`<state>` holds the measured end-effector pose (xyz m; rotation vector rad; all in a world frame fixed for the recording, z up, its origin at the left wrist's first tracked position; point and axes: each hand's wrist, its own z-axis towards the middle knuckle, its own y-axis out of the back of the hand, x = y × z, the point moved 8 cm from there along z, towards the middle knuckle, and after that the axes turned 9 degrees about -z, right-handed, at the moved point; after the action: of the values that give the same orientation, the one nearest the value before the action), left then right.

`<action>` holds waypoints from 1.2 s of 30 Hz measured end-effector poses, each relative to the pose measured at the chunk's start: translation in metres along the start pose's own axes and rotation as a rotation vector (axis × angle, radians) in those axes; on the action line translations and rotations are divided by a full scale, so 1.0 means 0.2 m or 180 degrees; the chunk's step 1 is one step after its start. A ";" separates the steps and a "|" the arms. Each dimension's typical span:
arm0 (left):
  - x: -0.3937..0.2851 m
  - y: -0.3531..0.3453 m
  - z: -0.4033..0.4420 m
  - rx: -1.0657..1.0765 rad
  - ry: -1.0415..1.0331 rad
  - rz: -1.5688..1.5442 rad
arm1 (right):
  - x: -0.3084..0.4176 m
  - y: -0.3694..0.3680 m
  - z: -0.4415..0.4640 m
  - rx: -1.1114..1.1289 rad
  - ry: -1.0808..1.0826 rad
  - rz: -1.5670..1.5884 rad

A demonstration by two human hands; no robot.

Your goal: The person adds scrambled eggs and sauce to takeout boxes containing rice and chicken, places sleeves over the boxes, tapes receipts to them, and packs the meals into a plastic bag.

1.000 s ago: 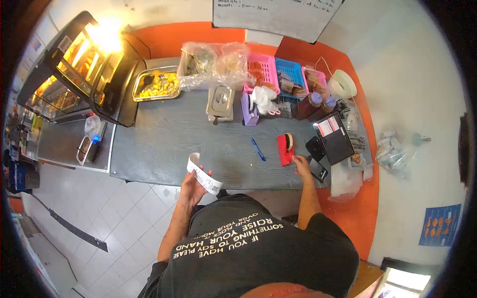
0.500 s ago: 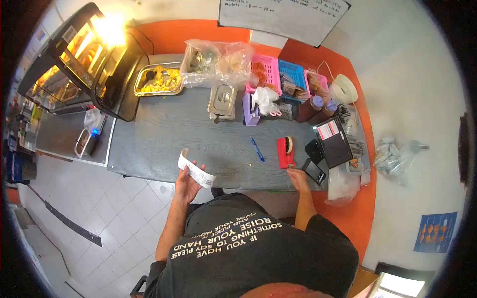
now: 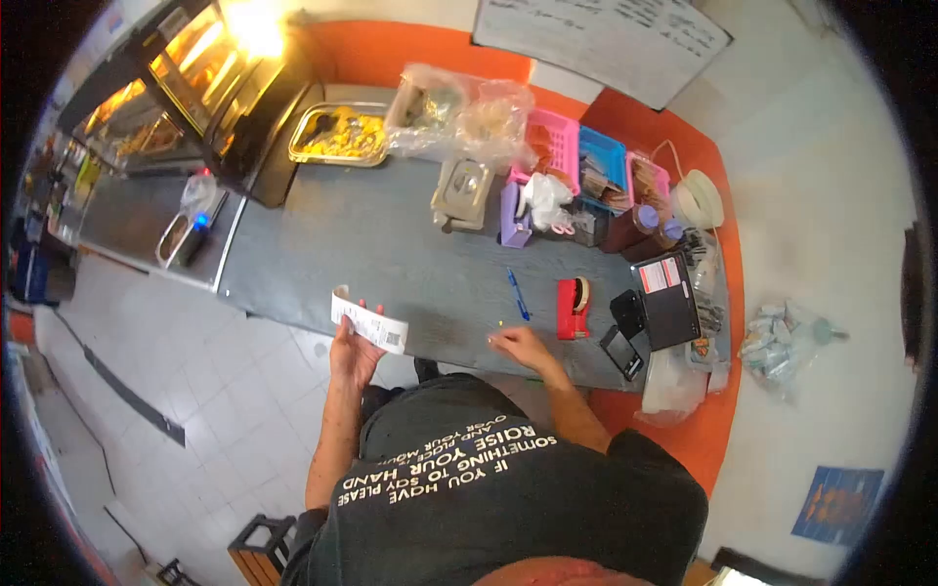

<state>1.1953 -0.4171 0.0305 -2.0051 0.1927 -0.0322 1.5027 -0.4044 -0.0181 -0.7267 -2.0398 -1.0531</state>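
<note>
A white printed receipt (image 3: 369, 322) curls over my left hand (image 3: 358, 356), which grips it between thumb and fingers near the table's front edge. My right hand (image 3: 523, 348) is above the front edge, its fingers drawn together in a pinch. Something pale and tiny shows at its fingertips, too small to name. A red tape dispenser (image 3: 568, 311) with a roll of tape stands to the right of that hand. Just beyond the hand lies a blue pen (image 3: 518, 294).
Black phones (image 3: 621, 352) and a black tablet-like device (image 3: 668, 305) lie at the right. Toward the back are a tray of yellow food (image 3: 342, 135), a lidded steel container (image 3: 463, 193), a purple dispenser (image 3: 512, 217) and plastic baskets (image 3: 554, 139). A lit food warmer (image 3: 186, 88) stands at left.
My right hand has moved left from the tape dispenser toward my left hand, its fingers now pinched. The receipt stays in my left hand. The head view has shifted slightly.
</note>
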 end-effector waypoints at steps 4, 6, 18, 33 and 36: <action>-0.14 -0.07 -0.06 -0.0033 -0.0426 -0.0049 | 0.88 -0.16 0.12 0.0317 0.0969 0.0780; -0.20 -0.12 -0.14 0.0042 -0.0667 -0.0116 | 1.15 -0.26 0.09 0.0556 0.1329 0.0937; -0.54 0.20 -0.99 0.0091 -0.2868 -0.0968 | 1.49 -1.03 0.00 0.1214 0.2093 -0.0708; 0.92 1.24 -3.43 -0.3797 -0.6788 -0.2490 | 1.35 -2.45 -1.90 0.5983 0.3529 -0.2184; 1.42 1.36 -3.64 -0.4463 -0.7390 -0.2696 | 1.15 -2.67 -2.39 0.6545 0.4122 -0.2380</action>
<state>1.3636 -1.2264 0.0797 -1.6123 -2.5299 2.1431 1.1349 -1.0456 0.1244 1.4291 -1.0539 0.5873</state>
